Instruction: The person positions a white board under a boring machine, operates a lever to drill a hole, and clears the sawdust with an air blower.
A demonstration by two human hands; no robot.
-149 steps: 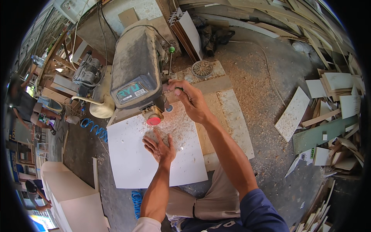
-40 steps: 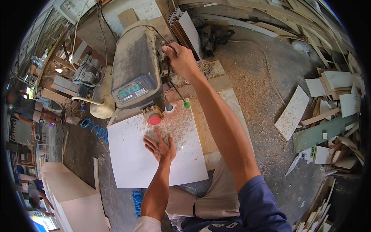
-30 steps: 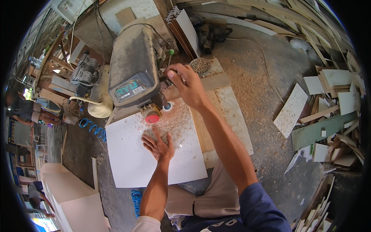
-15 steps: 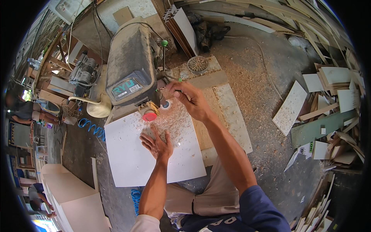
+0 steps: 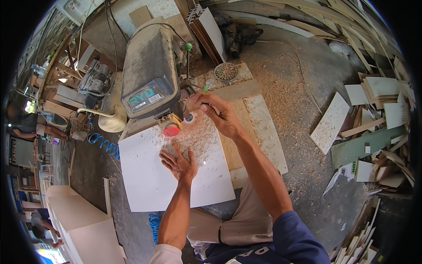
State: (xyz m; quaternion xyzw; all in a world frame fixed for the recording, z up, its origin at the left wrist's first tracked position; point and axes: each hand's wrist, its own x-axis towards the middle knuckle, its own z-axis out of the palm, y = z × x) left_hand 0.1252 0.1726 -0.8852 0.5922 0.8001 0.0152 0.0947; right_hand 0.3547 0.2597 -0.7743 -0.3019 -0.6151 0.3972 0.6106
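Observation:
A white board (image 5: 140,176) lies on the table of a dusty dark drill press (image 5: 149,66). Wood shavings (image 5: 200,136) are heaped over its far part, around the drill bit. My left hand (image 5: 179,163) rests flat on the board with fingers spread, just nearer to me than the red round button (image 5: 171,130) at the press's front. My right hand (image 5: 220,115) is raised at the right side of the press, its fingers curled around a feed handle. The gripped part is mostly hidden; a green knob (image 5: 205,89) shows just beyond the fingers.
A wooden base panel (image 5: 250,127) extends right of the board. Board offcuts (image 5: 373,127) pile up at the right, with shavings on the floor. At left stand a compressor (image 5: 94,79), a blue coiled hose (image 5: 103,143) and a large pale panel box (image 5: 81,215). Other people (image 5: 41,224) are at the far left.

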